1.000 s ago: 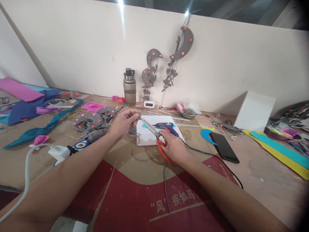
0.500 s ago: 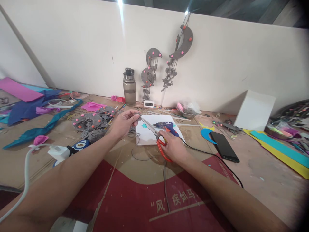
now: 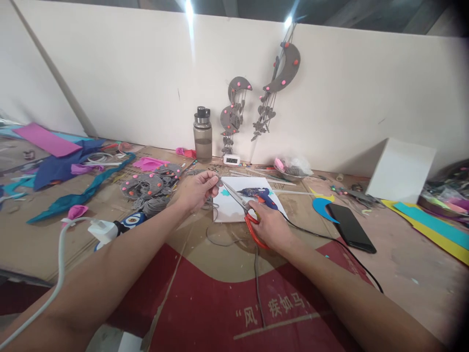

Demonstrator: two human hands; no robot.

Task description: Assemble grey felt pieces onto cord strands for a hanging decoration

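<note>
Gripping scissors (image 3: pixel 244 204) w/ RH (image 3: pixel 272 227), sm. grey piece (image 3: pixel 220 182) w/ LH (image 3: pixel 199 191).

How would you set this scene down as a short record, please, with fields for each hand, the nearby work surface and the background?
Left hand: pinching a small grey piece, exact shape unclear
Right hand: holding metal scissors with orange-red handles, tips close to that piece
Behind scissors: white rectangular board bearing a blue gun-shaped tool
Left side: grey crescents with pink and orange dots
Right side: black rectangular phone beside a flat blue crescent
Background: translucent grey bottle; small white digital display
</note>
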